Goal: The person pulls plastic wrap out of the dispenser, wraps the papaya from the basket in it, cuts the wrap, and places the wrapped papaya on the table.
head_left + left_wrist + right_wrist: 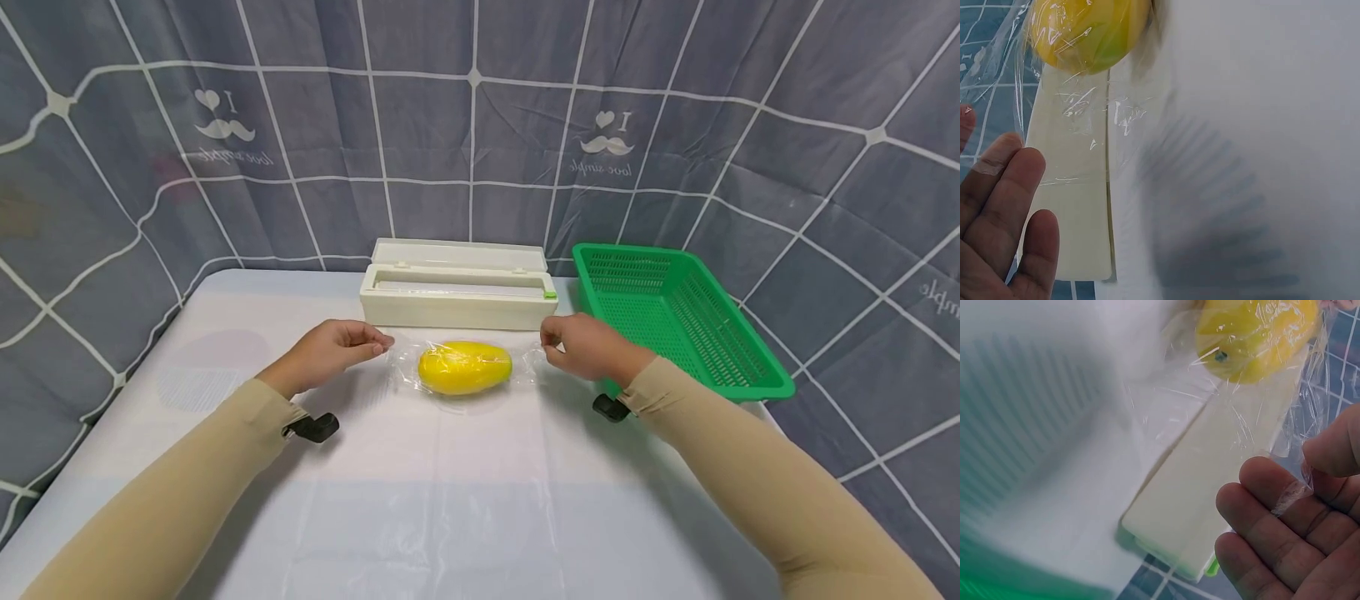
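Wrapped in crinkled clear film (407, 368), the glossy yellow fruit (465, 367), greenish at one end, is toward the middle of the tabletop's (450, 517) far edge. The left hand (326, 354) and right hand (588, 343) each pinch a film end. Pale prints (197, 387) mark the white tabletop; beyond hangs a grey, white-gridded curtain (420, 125).

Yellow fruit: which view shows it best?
Head: the whole yellow fruit shows, in clear film. Left wrist shows only part, cut off by the top edge; right wrist also crops it there but catches a dark spot.
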A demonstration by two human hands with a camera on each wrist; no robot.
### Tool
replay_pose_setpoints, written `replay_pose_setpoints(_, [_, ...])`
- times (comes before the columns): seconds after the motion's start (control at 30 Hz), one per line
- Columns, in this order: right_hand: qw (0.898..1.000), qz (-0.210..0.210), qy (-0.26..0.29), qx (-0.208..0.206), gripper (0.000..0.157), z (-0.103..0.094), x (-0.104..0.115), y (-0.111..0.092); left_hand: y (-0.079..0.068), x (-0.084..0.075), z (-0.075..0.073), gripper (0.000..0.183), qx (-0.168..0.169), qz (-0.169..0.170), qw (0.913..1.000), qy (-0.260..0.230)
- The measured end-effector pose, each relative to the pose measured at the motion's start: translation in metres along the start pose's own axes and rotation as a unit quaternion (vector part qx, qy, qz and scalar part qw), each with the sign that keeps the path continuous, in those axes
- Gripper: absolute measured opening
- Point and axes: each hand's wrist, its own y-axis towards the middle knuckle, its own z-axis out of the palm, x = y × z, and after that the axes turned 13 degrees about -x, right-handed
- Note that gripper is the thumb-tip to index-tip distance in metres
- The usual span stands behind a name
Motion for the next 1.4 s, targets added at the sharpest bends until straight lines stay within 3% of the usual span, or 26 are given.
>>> replay_pose_setpoints(0.33, [1.0,-0.013,0.016,0.01,0.006,0.007,0.002,-0.016,-0.011,0.002,-0.006,0.028,0.032,0.009,0.9995,-0.001])
replay_pose_setpoints(0.47, [0.999,-0.024,0.004,0.033,0.008,0.01,0.005,-0.018,-0.013,0.004,-0.005,0.03,0.037,0.011,0.9993,-0.004])
replay_pose_setpoints(0.67, [0.997,-0.022,-0.025,0.076,0.041,0.001,0.024,-0.022,-0.016,0.002,0.001,0.034,0.007,0.031,0.9991,0.029])
replay_pose_setpoints(0.77, [0.998,-0.034,-0.036,0.046,0.056,0.001,0.033,-0.024,-0.018,-0.003,0.004,0.04,-0.032,0.046,0.9963,0.065])
replay_pose_setpoints(0.87, [0.998,-0.043,-0.051,-0.021,0.06,0.006,0.041,-0.024,-0.02,-0.011,0.008,0.048,-0.074,0.068,0.9885,0.113])
replay_pose_setpoints(0.97, [0.995,-0.036,-0.061,-0.075,0.06,0.015,0.048,-0.019,-0.019,-0.023,0.016,0.055,-0.095,0.113,0.9738,0.173])
replay_pose_setpoints(1.1, [0.995,-0.022,-0.049,-0.088,0.055,0.03,0.055,-0.009,-0.017,-0.042,0.035,0.057,-0.085,0.195,0.9425,0.257])
replay_pose_setpoints(1.2, [0.996,-0.001,-0.022,-0.087,0.041,0.04,0.057,-0.003,-0.014,-0.052,0.05,0.052,-0.07,0.227,0.9238,0.3])
replay_pose_setpoints(1.3, [0.995,0.029,-0.002,-0.093,0.024,0.048,0.056,0.002,-0.011,-0.055,0.06,0.042,-0.066,0.226,0.9176,0.321])
replay_pose_setpoints(1.4, [0.994,0.052,0.014,-0.097,0.012,0.052,0.055,0.003,-0.009,-0.054,0.064,0.028,-0.07,0.215,0.92,0.32])
